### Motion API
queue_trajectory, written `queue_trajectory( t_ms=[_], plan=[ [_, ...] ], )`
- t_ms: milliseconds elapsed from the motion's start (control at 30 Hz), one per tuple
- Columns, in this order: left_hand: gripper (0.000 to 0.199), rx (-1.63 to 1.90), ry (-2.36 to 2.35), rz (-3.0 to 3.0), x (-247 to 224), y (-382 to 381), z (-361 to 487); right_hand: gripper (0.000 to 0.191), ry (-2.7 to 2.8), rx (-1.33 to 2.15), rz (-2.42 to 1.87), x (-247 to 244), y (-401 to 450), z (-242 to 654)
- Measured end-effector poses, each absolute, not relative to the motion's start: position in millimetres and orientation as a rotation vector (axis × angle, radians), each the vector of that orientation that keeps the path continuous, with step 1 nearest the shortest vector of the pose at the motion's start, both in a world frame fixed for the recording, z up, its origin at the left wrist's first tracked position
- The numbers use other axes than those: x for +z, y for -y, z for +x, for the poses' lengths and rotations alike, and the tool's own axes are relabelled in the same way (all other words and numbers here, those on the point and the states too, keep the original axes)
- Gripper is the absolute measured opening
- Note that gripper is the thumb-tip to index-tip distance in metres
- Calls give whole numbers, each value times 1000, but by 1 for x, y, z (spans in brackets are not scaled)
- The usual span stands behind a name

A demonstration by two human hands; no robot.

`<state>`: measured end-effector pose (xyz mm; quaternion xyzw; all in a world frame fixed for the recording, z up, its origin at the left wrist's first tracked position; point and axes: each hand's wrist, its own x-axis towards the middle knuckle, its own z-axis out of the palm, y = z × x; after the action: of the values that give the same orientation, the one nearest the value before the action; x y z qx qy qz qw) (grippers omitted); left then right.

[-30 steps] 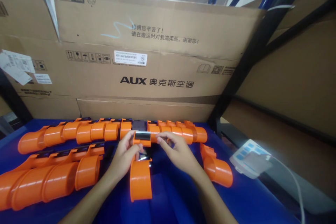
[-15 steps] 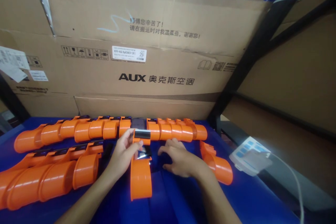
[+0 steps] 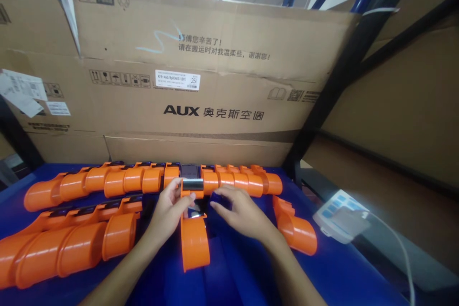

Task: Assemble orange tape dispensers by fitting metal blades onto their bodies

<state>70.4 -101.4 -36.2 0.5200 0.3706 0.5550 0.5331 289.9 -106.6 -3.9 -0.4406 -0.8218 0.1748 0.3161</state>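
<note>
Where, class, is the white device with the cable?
The white device is on the head view's right, by the edge of the blue table, right of a lone orange piece.

Along the rear of the bench [image 3: 344, 282] runs a back row [image 3: 134, 180] of tape dispensers, a flat item [image 3: 190, 171] among them near the middle. A front row [image 3: 81, 246] lies at left, a lone dispenser [image 3: 298, 235] at right. Between these is the held dispenser [image 3: 195, 245], in the left grip [image 3: 172, 204]; just right of it, the right grip [image 3: 239, 210] has a small part [image 3: 217, 198]. A power strip [image 3: 339, 215] sits by the right edge, a carton [image 3: 215, 86] behind the bench.
</note>
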Motion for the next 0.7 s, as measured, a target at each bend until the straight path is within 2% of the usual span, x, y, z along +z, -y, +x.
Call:
queue_trajectory(
  t_ms=[200, 400, 700],
  plan=[
    [40, 1331, -884, 1247, -37, 101, 72, 38, 1729, 699, -1010, -13, 105, 270],
    [40, 1313, -905, 1226, -35, 103, 73, 28, 1557, 854, -971, -12, 103, 270],
    [40, 1335, -905, 1230, -34, 104, 73, 32, 1518, 847, -973, -18, 98, 270]
  ],
)
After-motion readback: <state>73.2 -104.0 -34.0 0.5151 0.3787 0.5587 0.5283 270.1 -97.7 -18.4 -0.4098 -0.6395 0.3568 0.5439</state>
